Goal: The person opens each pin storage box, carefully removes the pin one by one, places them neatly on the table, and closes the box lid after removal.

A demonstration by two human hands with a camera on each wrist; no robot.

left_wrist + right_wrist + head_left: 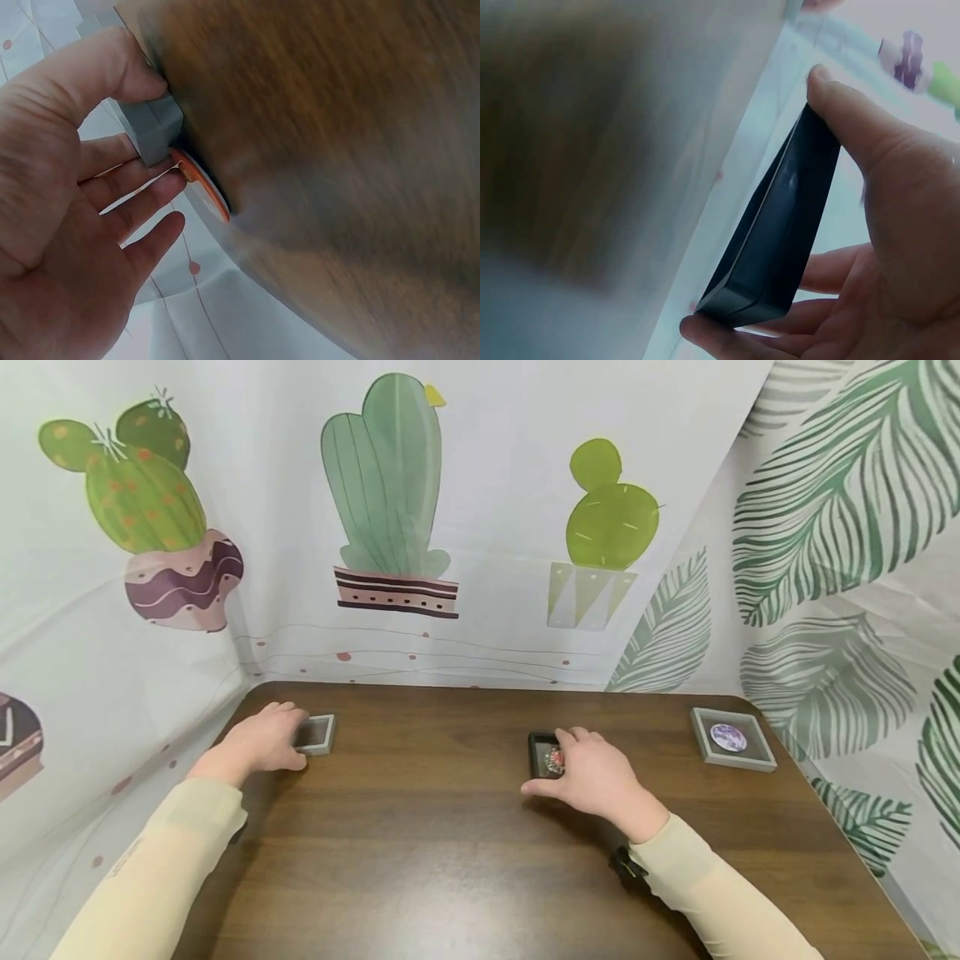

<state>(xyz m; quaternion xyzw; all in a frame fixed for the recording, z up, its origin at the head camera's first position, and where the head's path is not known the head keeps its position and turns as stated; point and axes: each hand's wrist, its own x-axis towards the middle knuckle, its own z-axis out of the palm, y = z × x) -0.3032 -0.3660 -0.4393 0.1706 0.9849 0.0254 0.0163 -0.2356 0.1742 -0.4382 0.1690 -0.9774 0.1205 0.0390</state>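
At the far left of the table, my left hand (pixel 262 742) grips a small grey-framed display case (pixel 321 735). The left wrist view shows the thumb on one side of the grey case (pixel 146 124) and fingers on the other. An orange-rimmed round object (pixel 206 187) sits beside those fingertips. Right of the table's middle, my right hand (pixel 596 777) holds a black-framed display case (pixel 534 756) with a red and silver round piece inside. Thumb and fingertips span opposite ends of the black case (pixel 784 225) in the right wrist view. My palm covers part of it from above.
Another grey-framed case (pixel 733 739) with a purple and white disc lies at the far right corner of the brown wooden table (pixel 420 827). A white cloth with printed cacti and leaves (pixel 495 527) hangs behind the table and along its sides.
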